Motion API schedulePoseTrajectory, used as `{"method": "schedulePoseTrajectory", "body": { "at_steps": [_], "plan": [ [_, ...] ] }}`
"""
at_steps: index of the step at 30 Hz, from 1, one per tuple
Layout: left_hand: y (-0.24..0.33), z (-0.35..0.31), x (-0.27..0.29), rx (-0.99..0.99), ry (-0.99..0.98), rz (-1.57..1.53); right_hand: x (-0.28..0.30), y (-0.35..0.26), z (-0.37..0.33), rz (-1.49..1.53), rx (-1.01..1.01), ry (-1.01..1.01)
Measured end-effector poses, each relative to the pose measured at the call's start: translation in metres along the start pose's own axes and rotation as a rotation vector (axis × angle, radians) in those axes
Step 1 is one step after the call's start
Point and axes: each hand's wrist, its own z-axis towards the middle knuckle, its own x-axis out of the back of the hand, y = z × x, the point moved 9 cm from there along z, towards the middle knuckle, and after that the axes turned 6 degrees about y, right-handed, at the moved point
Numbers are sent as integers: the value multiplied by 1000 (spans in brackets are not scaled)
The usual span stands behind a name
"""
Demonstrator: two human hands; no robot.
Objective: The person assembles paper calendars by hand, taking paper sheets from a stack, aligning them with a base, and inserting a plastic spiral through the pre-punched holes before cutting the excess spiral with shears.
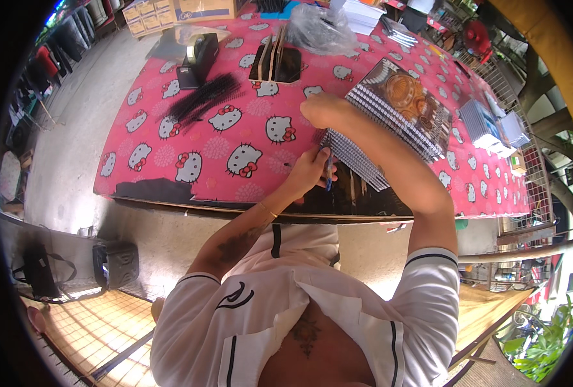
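My left hand (310, 170) is closed around a slim, dark-blue, pen-like thing (329, 174) near the table's front edge. My right arm reaches across to the left, and my right hand (320, 110) is curled closed above the far corner of the lower notebook stack; anything in its fingers is hidden. Between and beside my hands lies this lower stack of spiral-bound notebooks (356, 158). A taller stack of spiral-bound notebooks (399, 97) with a brown patterned cover stands behind my right forearm. Loose black plastic binding coils (204, 102) lie in a heap to the left.
The table (202, 147) has a pink patterned cover, torn at the front. Farther back stand a black tape dispenser (198, 59), an upright divider stand (276, 63), a clear plastic bag (322, 31) and white papers (359, 16). More notebooks (483, 124) lie at the right.
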Motion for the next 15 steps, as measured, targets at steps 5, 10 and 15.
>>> {"method": "schedulePoseTrajectory", "body": {
  "at_steps": [5,10,15],
  "plan": [
    [4,10,4,-19,30,64,-13,-4,1,-37,1,-119],
    [2,3,2,-26,-12,165,-15,2,4,-5,0,-22],
    [-8,2,2,40,-1,17,-19,-5,9,10,17,-70]
  ]
}}
